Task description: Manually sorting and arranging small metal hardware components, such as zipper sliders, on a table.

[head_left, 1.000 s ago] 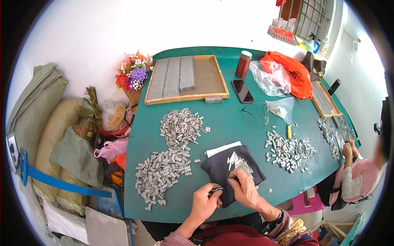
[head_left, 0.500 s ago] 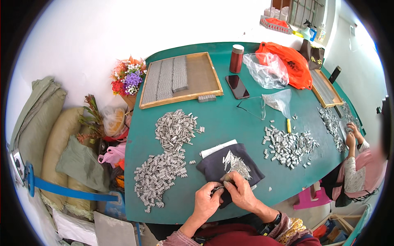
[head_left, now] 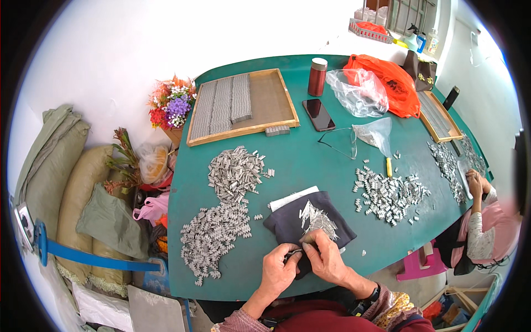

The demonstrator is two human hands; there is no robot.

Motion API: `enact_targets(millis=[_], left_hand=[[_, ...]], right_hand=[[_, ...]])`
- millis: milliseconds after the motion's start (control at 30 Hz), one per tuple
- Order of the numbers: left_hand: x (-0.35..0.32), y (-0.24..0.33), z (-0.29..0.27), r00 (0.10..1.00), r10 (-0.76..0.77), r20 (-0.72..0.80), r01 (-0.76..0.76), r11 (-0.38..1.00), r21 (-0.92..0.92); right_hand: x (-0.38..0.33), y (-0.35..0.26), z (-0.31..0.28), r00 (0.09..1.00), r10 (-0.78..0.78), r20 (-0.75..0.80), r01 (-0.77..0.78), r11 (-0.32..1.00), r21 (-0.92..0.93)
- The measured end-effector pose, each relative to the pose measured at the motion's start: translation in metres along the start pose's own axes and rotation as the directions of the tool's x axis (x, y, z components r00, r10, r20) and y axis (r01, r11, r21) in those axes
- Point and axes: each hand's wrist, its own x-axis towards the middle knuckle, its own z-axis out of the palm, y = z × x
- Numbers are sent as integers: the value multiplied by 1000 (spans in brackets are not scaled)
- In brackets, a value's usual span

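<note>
My left hand is closed in a pinch, with a small dark piece between thumb and fingers; its exact kind is hidden. Close beside it my right hand is also pinched, thumb and forefinger meeting near that piece; whatever they grip is too small to make out. Both hands are over the near edge of a folded dark cloth. On the cloth, just beyond my right hand, lies a heap of thin silvery pins. Under it shows a white cloth.
Left on the green table lie heaps of small grey metal parts; another heap is at right. Behind are a wooden tray of stacked parts, phone, glasses, red flask and bags. A co-worker sits at right.
My hands stay pinched together in nearly the same place. At the right, the co-worker's hands have shifted slightly, and a pale, flat tool shows more plainly beside them.
</note>
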Motion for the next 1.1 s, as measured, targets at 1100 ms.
enact_targets(millis=[1100], left_hand=[[-1,6,-9,964,-241,109,251,964,-88]], right_hand=[[-16,6,-13,936,-276,218,348,822,-451]])
